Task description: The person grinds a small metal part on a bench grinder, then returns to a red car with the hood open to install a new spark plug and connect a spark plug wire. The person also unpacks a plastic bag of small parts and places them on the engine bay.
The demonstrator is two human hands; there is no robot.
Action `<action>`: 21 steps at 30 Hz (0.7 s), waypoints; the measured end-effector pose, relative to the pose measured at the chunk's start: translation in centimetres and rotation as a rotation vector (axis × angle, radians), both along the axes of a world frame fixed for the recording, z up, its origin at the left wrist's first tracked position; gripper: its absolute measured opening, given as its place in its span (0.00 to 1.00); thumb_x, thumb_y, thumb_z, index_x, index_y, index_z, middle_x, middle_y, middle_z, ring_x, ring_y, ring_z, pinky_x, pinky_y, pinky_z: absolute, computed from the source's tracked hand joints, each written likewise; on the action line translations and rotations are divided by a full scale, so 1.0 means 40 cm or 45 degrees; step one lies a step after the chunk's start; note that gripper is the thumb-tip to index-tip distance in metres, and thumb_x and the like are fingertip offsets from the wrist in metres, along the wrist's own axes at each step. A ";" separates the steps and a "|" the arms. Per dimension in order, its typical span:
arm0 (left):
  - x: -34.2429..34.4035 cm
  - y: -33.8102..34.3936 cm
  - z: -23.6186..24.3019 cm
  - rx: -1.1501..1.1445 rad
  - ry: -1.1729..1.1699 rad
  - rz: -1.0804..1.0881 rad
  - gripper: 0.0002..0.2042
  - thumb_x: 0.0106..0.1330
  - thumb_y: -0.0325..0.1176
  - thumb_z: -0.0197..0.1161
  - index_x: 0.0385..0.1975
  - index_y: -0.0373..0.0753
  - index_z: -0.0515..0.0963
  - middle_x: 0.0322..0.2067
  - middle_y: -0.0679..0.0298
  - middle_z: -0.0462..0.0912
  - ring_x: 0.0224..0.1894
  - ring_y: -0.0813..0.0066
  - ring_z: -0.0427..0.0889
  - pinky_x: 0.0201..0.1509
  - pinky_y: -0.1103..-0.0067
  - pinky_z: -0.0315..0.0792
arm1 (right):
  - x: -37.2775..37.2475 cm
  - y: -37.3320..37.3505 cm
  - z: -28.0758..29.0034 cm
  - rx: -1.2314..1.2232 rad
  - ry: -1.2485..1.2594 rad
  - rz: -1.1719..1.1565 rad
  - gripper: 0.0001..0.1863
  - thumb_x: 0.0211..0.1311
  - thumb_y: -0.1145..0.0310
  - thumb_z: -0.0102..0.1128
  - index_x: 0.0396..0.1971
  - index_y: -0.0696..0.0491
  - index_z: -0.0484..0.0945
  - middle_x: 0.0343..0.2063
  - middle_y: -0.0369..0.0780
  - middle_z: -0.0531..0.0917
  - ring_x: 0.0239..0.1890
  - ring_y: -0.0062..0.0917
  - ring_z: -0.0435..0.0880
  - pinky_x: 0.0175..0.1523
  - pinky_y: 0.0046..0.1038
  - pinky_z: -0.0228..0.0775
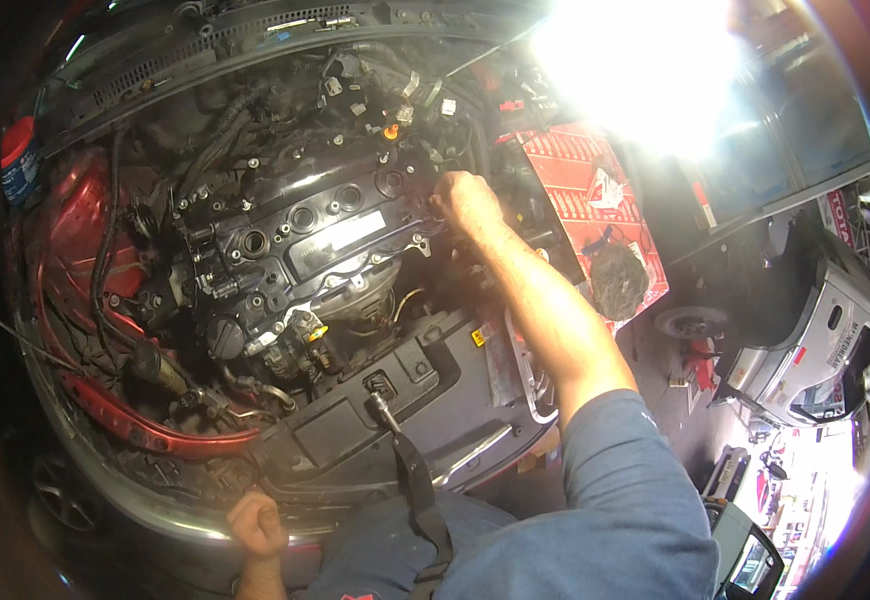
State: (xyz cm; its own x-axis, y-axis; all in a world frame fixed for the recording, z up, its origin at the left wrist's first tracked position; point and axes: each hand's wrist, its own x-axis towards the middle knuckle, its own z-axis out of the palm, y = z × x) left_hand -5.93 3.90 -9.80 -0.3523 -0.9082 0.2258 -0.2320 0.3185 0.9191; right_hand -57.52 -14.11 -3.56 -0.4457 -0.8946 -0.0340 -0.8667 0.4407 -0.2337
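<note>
My right hand (465,200) is at the right end of the black engine valve cover (295,260), its fingers curled and pressed on or round something I cannot make out. My left hand (260,525) is closed in a loose fist low at the left, by the car's front edge (175,490); what is inside it, if anything, is hidden. An orange-topped piece (391,132) stands behind the cover. A black strap with a metal end (410,470) lies over the front panel (335,430) and runs down toward my body.
A red printed board or box (565,160) bearing a dark rag (617,280) lies right of the engine. A red-lidded container (17,150) stands at the upper left. Beyond are a silver car (795,370), a wheel (690,322) and very bright light.
</note>
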 end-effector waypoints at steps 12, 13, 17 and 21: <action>-0.010 -0.002 0.005 0.005 0.058 0.014 0.21 0.71 0.37 0.50 0.15 0.31 0.70 0.13 0.58 0.69 0.15 0.67 0.69 0.20 0.75 0.61 | 0.070 -0.067 0.044 0.608 0.418 0.117 0.12 0.64 0.70 0.53 0.42 0.53 0.84 0.42 0.45 0.86 0.49 0.35 0.85 0.51 0.35 0.78; -0.010 -0.002 0.007 0.014 0.047 0.025 0.21 0.71 0.37 0.50 0.15 0.31 0.69 0.13 0.58 0.69 0.15 0.67 0.69 0.20 0.75 0.61 | 0.069 -0.068 0.049 0.581 0.452 0.130 0.12 0.64 0.70 0.53 0.42 0.53 0.84 0.41 0.45 0.86 0.48 0.35 0.86 0.51 0.36 0.78; -0.008 -0.002 0.010 0.000 0.091 0.040 0.21 0.71 0.37 0.50 0.15 0.32 0.69 0.13 0.58 0.69 0.14 0.68 0.69 0.20 0.75 0.60 | 0.042 -0.060 0.056 0.458 0.513 0.354 0.12 0.64 0.70 0.52 0.44 0.52 0.81 0.42 0.43 0.85 0.47 0.36 0.85 0.51 0.40 0.77; -0.011 -0.005 0.009 -0.031 0.087 0.041 0.21 0.71 0.37 0.50 0.15 0.32 0.69 0.13 0.59 0.69 0.14 0.69 0.68 0.19 0.76 0.59 | 0.004 -0.042 0.051 0.414 0.561 0.531 0.12 0.63 0.69 0.52 0.44 0.51 0.81 0.44 0.44 0.83 0.50 0.37 0.83 0.52 0.39 0.77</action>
